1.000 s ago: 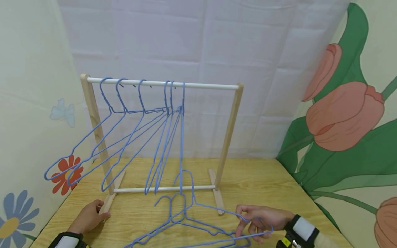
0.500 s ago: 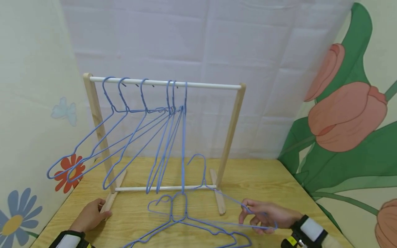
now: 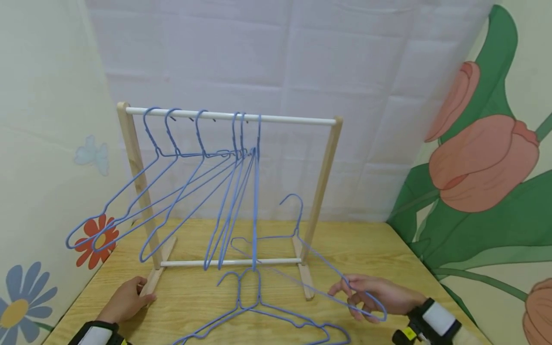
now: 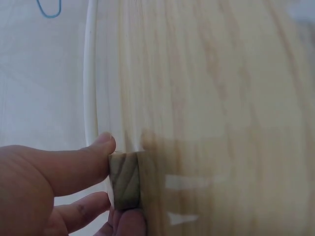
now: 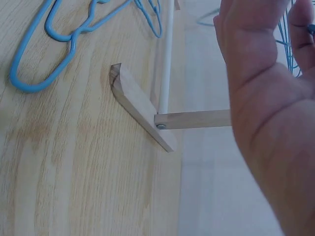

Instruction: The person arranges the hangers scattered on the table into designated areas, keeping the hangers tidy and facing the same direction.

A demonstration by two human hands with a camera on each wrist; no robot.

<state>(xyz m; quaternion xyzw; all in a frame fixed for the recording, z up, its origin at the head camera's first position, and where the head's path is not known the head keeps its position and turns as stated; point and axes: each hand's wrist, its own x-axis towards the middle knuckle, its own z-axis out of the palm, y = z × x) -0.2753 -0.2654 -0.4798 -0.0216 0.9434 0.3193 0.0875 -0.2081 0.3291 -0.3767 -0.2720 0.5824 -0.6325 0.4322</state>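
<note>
My left hand [image 3: 127, 299] grips the front end of the rack's left wooden foot [image 3: 151, 282]. In the left wrist view, its thumb and fingers hold the block end [image 4: 125, 182] from either side. My right hand [image 3: 381, 294] holds a blue wire hanger [image 3: 319, 254] by one shoulder end, tilted, with its hook raised in front of the rack's right post. Most of that hanger is out of the right wrist view, where my hand [image 5: 270, 93] covers it. Several blue hangers [image 3: 256, 206] hang from the rack's white top rod [image 3: 297, 119].
More blue hangers [image 3: 259, 287] lie overlapped on the wooden table [image 3: 358, 239] in front of the rack, running past the lower edge. The rack's right foot [image 3: 306, 282] stands left of my right hand. A white cloth [image 3: 345, 57] hangs behind.
My right hand has lifted the hanger off those on the table; its hook has moved up and right. My left hand keeps its hold on the rack foot.
</note>
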